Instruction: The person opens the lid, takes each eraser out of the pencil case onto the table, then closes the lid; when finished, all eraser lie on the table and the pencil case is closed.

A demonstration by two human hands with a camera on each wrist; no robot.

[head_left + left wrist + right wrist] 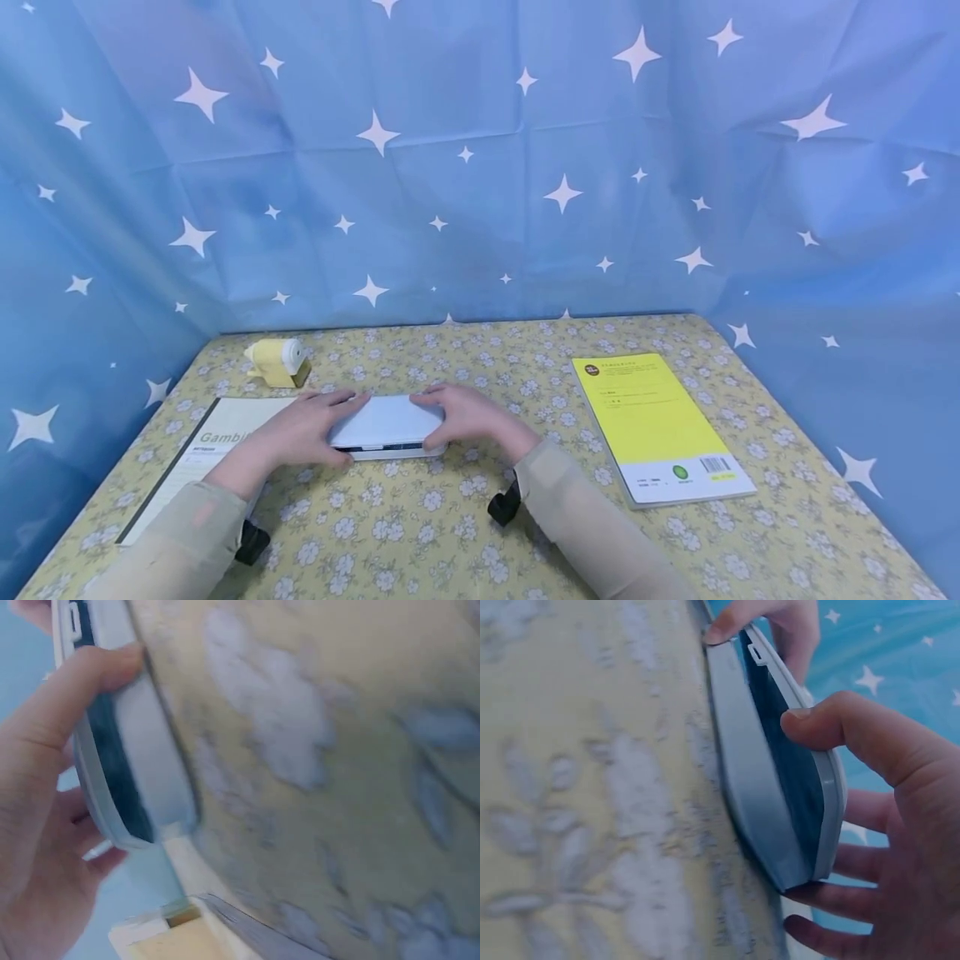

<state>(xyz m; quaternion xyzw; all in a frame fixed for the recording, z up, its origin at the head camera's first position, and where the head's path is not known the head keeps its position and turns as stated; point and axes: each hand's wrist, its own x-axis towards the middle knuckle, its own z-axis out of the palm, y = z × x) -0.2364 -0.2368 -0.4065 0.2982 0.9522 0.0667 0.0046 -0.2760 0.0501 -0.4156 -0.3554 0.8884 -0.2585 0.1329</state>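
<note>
A white pencil case (386, 423) with a hinged lid lies on the flowered tablecloth, its front standing slightly ajar over a dark gap. At its left end, my left hand (307, 429) grips it, fingers toward the back. The left wrist view shows the thumb (112, 666) crossing the gap onto the lower wall. My right hand (472, 421) holds the right end. In the right wrist view, that thumb (814, 727) lies at the lid's front rim, and the fingers reach behind the end. A small clasp (757, 654) shows on the lid edge. The inside is too dark to make out.
A notebook (191, 467) marked "Gambi..." lies partly under my left forearm. Behind it stands a yellow pencil sharpener (276, 364). To the right lies a yellow-and-white book (652, 417). A blue star-patterned curtain (480, 167) hangs at the table's back and sides.
</note>
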